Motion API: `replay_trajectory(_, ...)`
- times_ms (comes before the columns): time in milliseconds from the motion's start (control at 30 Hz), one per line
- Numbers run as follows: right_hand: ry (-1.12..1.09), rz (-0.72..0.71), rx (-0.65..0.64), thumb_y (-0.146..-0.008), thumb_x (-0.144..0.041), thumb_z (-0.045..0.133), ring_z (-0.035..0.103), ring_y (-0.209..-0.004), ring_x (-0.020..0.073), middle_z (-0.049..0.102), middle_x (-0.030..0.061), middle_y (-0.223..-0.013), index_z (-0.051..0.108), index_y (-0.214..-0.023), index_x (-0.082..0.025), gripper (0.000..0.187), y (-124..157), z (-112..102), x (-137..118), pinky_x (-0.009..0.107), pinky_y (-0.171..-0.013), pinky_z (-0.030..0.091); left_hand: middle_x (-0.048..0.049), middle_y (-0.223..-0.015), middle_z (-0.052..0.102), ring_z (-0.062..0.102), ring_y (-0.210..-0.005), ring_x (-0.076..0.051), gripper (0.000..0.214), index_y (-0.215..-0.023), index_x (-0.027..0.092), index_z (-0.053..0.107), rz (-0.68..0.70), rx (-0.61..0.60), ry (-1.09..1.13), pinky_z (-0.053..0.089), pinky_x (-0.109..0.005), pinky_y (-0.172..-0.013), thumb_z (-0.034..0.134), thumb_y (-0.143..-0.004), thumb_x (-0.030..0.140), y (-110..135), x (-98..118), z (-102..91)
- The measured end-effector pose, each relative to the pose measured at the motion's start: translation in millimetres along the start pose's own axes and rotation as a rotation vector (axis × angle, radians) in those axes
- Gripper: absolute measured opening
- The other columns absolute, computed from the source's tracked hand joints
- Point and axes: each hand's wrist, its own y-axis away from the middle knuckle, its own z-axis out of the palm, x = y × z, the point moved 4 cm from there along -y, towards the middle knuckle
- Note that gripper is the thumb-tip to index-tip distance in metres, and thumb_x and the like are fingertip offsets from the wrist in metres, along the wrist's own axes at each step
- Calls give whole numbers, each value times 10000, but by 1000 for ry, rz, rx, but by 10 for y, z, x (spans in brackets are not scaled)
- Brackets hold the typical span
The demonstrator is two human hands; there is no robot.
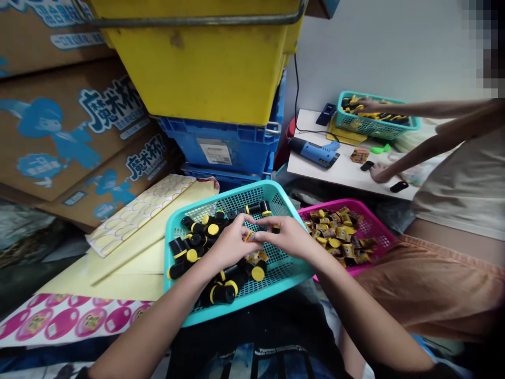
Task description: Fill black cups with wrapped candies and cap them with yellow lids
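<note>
A teal basket [177,221] in front of me holds several black cylinders with yellow caps [213,229]. Over it, my left hand [232,243] is closed around a small orange-and-yellow printed wrapper [249,236], mostly covered by the fingers. My right hand [287,237] meets it from the other side, its thumb and fingertips pinched at the wrapper's edge. Below the hands, a wrapped piece with a yellow cap [258,273] lies among the black cylinders. To the right stands a pink basket [373,223] full of yellow wrapped pieces [335,231].
Cartons [59,137] are stacked at left, beside a yellow bin [205,68] on blue crates [236,147]. Printed sheets [130,263] lie left of the basket. At right a co-worker [461,168] reaches into another teal basket [379,129] on a white table holding a blue heat gun [315,151].
</note>
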Motion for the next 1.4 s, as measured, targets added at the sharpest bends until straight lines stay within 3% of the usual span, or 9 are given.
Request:
replay_trajectory(133,-166,5,-28,-761,-345,652,593,-743,169,674,24,-739,694,-697,-173,188,-32,23,-11,288,-707,427,95,-599,531,554,-540,-112,498,-1047,216,448,-47,36,139,427,-240,-561,727,-635,202,34,31,-84)
replay_trajectory(333,-393,111,-28,-813,-495,581,575,-708,154,647,20,-734,618,-722,-166,343,-38,-25,98,281,-685,425,59,-674,591,586,-640,-106,449,-1071,201,471,-54,193,280,444,-239,-636,694,-681,187,69,111,-313)
replay_trajectory(433,-428,21,-113,-820,-525,567,588,-819,182,666,45,-854,668,-847,-169,371,-145,-106,1,300,-740,433,58,-682,596,580,-654,-109,498,-1130,210,475,-75,146,260,446,-243,-644,691,-684,165,56,217,-370)
replay_trajectory(567,-541,9,-211,-746,-465,679,536,-650,125,629,14,-720,666,-744,-161,304,-353,-158,-115,259,-624,408,37,-701,617,594,-694,-122,469,-1129,203,502,-61,117,332,454,-256,-673,701,-704,200,-36,366,-404)
replay_trajectory(700,-794,97,-133,-677,-465,738,388,-496,74,509,-51,-536,525,-613,-170,370,-504,-130,-87,218,-503,297,-47,-937,667,627,-878,-157,442,-1107,185,549,-24,113,521,478,-281,-782,729,-708,244,-193,409,-300)
replay_trajectory(800,-897,119,-51,-690,-483,722,360,-497,78,461,-54,-516,454,-580,-178,420,-548,-122,-25,217,-489,266,-13,-806,663,630,-752,-123,450,-1067,177,556,-88,254,640,491,-247,-715,767,-671,221,-285,326,-223)
replay_trajectory(1100,-1353,65,47,-692,-271,623,528,-746,147,553,-4,-854,591,-928,-240,240,-586,-297,218,256,-644,432,-12,-771,701,641,-657,-112,216,-815,164,687,-85,529,760,527,-221,-629,788,-653,266,-319,160,-351)
replay_trajectory(1233,-1200,6,37,-737,-239,699,578,-871,149,615,7,-984,627,-1050,-269,322,-629,-413,261,303,-844,445,-55,-900,737,668,-777,-160,224,-848,170,737,-78,569,652,543,-243,-666,773,-675,308,-317,137,-423)
replay_trajectory(1400,-954,-48,0,-730,-344,744,574,-772,139,628,15,-871,689,-995,-247,287,-673,-477,234,280,-724,459,-68,-922,748,665,-762,-156,270,-918,182,756,-72,556,616,544,-249,-690,757,-695,336,-327,152,-437)
